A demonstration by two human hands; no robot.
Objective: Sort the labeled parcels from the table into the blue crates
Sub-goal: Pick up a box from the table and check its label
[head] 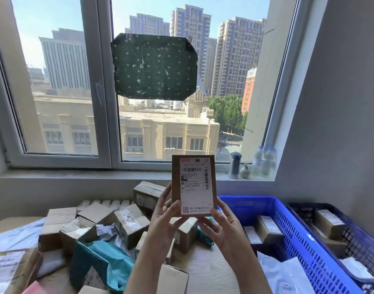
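Brown flat cardboard parcel [194, 185] with a white label is pinched upright by left hand [164, 225] and right hand [222, 229] fingers [175, 207]; few boxes lie in the blue plastic crates [304, 240] right of them, while many parcels [126, 225] crowd the bench [205, 264] below-left, so most sorting seems left.

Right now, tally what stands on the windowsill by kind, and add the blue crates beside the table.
Clear water bottles: 2
Dark flask: 1
Small pot: 1
Blue crates: 2
Total: 6
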